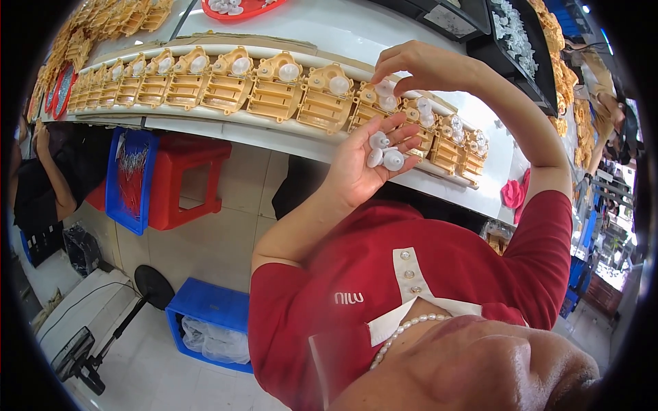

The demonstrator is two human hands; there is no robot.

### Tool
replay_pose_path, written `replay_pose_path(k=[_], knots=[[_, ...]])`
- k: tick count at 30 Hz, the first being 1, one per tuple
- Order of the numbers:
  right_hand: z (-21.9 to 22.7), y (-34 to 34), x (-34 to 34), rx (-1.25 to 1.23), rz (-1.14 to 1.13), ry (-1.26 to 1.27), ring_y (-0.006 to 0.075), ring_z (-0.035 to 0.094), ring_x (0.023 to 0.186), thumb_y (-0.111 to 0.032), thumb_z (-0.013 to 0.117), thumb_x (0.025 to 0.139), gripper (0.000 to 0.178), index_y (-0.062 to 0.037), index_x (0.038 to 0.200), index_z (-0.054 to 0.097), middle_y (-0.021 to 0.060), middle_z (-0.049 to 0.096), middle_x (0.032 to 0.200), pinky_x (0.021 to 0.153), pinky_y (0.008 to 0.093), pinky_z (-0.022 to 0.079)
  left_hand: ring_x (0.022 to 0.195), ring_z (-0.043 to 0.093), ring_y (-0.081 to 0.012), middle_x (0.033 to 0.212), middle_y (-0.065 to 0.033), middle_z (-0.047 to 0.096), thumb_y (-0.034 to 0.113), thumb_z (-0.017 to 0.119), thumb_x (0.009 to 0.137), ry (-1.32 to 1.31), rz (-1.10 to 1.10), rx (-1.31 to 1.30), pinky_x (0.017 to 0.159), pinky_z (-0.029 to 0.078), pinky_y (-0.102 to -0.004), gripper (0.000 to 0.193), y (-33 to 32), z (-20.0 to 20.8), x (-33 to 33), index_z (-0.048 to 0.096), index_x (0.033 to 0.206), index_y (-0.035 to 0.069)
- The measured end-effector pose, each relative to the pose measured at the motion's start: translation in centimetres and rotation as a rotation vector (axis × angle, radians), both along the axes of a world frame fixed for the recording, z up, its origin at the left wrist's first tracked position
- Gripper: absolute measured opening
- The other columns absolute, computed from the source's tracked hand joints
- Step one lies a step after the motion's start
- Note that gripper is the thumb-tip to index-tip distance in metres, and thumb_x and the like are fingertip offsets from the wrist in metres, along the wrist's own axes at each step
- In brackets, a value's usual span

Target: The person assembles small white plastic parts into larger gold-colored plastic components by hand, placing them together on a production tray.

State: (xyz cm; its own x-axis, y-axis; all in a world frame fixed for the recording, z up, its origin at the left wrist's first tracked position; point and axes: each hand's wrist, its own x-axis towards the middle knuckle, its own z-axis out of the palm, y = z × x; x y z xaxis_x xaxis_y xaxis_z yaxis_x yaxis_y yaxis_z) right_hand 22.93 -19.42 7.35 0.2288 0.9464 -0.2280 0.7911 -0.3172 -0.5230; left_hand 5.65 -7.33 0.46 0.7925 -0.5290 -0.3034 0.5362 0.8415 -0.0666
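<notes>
My left hand (pixel 367 163) is held palm up in front of the row of housings, its fingers loosely extended. Several small white plastic gears (pixel 393 160) with short shafts lie on its palm and fingers. Over the row arches my right hand (pixel 418 65), with thumb and fingers bent around a white gear (pixel 385 88) at a tan plastic housing (pixel 371 109). Directly under those fingertips, another white gear (pixel 388 103) sits in that housing. Housings to the left, such as one tan housing (pixel 323 103), each carry a single round white gear; those to the right carry more white parts.
The housings stand side by side along a pale rail on a white table (pixel 329 31). A red tray (pixel 240 8) of white parts lies beyond, and a black bin (pixel 517 41) of clear parts at far right. A red stool (pixel 185 179) and blue crates stand below; another person's arm (pixel 55 175) shows left.
</notes>
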Motion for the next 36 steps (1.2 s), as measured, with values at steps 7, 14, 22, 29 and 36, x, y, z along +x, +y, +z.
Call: replay_pose_path(k=[7,14,22,29,36], knots=[[-0.7,-0.4,-0.4,0.022,0.067,-0.327,0.025,0.057,0.085,-0.011,0.066,0.07,0.017,-0.0081,0.088,0.066,0.0051,0.059,0.081,0.074,0.0362,0.045,0.104,0.055,-0.0253,0.115,-0.0143,0.055,0.03,0.041,0.094,-0.014,0.003,0.018,0.085,0.05,-0.0424,0.037,-0.3,-0.2,0.0,0.046,0.12,0.003],[0.2,-1.5,-0.5,0.193,-0.13,-0.094,0.0249,0.057,0.087,-0.013,0.07,0.071,0.03,-0.0075,0.1,0.065,0.0073,0.061,0.091,0.074,0.0382,0.045,0.105,0.055,-0.0265,0.116,-0.0144,0.055,0.029,0.039,0.095,-0.009,0.002,0.052,0.088,0.048,-0.0443,0.037,-0.5,0.2,-0.1,0.046,0.121,0.003],[-1.1,-1.3,-0.5,0.09,0.003,-0.262,0.0204,0.051,0.096,-0.014,0.068,0.074,0.022,-0.0121,0.096,0.068,0.0017,0.061,0.09,0.086,0.0363,0.038,0.112,0.049,-0.0306,0.127,-0.0173,0.049,0.029,0.036,0.096,-0.014,0.033,0.055,0.093,0.042,-0.0451,0.042,-0.5,-0.2,-0.2,0.042,0.128,0.002],[-0.8,-1.6,-1.0,0.036,-0.068,-0.29,0.0216,0.05,0.1,-0.018,0.072,0.068,0.026,-0.0137,0.094,0.069,0.0014,0.061,0.092,0.087,0.038,0.036,0.116,0.047,-0.0316,0.128,-0.0183,0.047,0.028,0.036,0.096,-0.041,-0.031,0.088,0.094,0.041,-0.0458,0.042,-1.0,0.0,0.2,0.041,0.129,0.002],[1.7,-10.8,-3.8,0.592,-0.489,-0.382,0.0229,0.054,0.1,-0.018,0.071,0.074,0.034,-0.0137,0.106,0.065,0.0042,0.063,0.098,0.089,0.0365,0.04,0.122,0.041,-0.0328,0.132,-0.0178,0.045,0.021,0.046,0.092,-0.046,-0.032,-0.106,0.098,0.039,-0.0498,0.045,0.3,-1.4,0.0,0.039,0.132,0.002]])
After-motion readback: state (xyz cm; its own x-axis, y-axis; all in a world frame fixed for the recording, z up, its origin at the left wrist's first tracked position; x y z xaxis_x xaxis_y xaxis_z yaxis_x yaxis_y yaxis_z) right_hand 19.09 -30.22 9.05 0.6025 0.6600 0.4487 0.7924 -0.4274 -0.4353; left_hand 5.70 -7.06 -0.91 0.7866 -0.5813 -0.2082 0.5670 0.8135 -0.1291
